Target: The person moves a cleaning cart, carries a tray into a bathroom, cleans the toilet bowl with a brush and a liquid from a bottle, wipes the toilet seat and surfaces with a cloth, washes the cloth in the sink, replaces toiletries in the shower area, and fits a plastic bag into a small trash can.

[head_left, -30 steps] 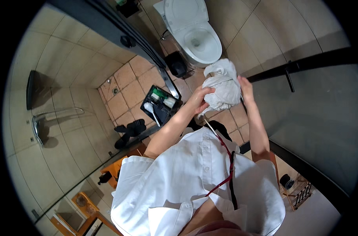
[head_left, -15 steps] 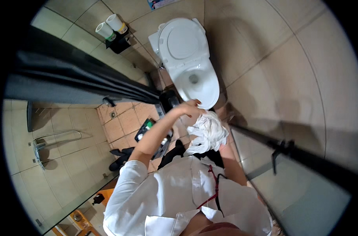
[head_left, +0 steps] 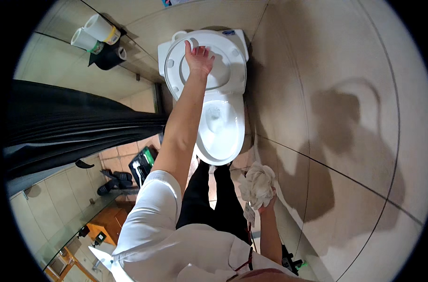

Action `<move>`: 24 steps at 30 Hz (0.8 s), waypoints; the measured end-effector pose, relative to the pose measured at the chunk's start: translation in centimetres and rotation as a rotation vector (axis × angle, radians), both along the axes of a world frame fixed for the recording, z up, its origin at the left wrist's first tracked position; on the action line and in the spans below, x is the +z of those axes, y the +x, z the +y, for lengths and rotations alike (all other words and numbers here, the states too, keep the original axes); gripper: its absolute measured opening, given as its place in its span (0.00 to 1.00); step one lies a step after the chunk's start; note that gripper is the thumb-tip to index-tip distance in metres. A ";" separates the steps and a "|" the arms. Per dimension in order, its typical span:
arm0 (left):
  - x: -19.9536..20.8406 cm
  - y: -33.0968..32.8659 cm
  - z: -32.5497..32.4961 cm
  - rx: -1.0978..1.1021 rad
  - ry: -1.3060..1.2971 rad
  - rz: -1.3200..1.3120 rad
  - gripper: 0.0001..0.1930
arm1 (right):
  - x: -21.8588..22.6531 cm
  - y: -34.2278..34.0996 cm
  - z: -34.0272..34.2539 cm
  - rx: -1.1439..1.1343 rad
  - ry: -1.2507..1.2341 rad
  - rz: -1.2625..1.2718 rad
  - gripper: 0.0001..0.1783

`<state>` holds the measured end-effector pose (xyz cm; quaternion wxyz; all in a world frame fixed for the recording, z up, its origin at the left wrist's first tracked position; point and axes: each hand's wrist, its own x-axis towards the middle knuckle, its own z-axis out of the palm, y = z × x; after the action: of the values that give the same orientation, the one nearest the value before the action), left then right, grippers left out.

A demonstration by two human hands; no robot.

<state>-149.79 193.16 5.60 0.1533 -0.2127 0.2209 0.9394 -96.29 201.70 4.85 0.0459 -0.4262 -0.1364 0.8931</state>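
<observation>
A white toilet [head_left: 222, 150] stands in front of me, its lid and seat [head_left: 239, 70] raised and its bowl uncovered. My left arm is stretched out over it. My left hand [head_left: 200, 58] is in front of the raised seat, thumb out and fingers apart and slightly curled; whether it touches the seat I cannot tell. Low on the right, my right hand [head_left: 269, 203] grips a crumpled white bundle [head_left: 257, 184], clear of the bowl. Its layers are ruffled, and I cannot tell whether it is cloth or thin plastic. The bundle partly hides the right fingers.
A dark curtain [head_left: 82, 117] hangs close on the left. Paper rolls [head_left: 101, 29] stand on a black holder [head_left: 108, 58] on the far-left wall. A tiled wall [head_left: 345, 141] rises close on the right. Dark slippers [head_left: 115, 181] and a black crate [head_left: 141, 164] lie left on the floor.
My left hand has moved from near the bowl's front, beside the white bundle, forward to the raised seat. My right hand has moved the bundle right. The view has come closer to the toilet.
</observation>
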 end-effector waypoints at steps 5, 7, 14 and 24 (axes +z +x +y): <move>2.4 15.1 -3.5 -0.128 0.215 0.017 0.48 | 2.4 -4.2 2.9 -0.049 0.072 -0.095 0.30; 3.0 23.2 -6.1 -0.169 0.214 -0.095 0.42 | 5.1 -7.6 3.2 0.074 0.310 -0.194 0.31; 0.9 32.5 -13.0 -0.413 -0.121 -0.516 0.26 | 7.8 -27.2 -7.3 1.536 1.523 0.655 0.24; -1.0 33.2 -15.1 -0.535 -0.069 -0.680 0.18 | -21.0 -42.6 -3.1 1.669 1.952 -0.055 0.23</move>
<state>-116.56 178.04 4.63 0.4481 -0.4502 0.2365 0.7353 -138.85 198.57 -16.11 -0.2358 -0.0202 -0.9562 0.1725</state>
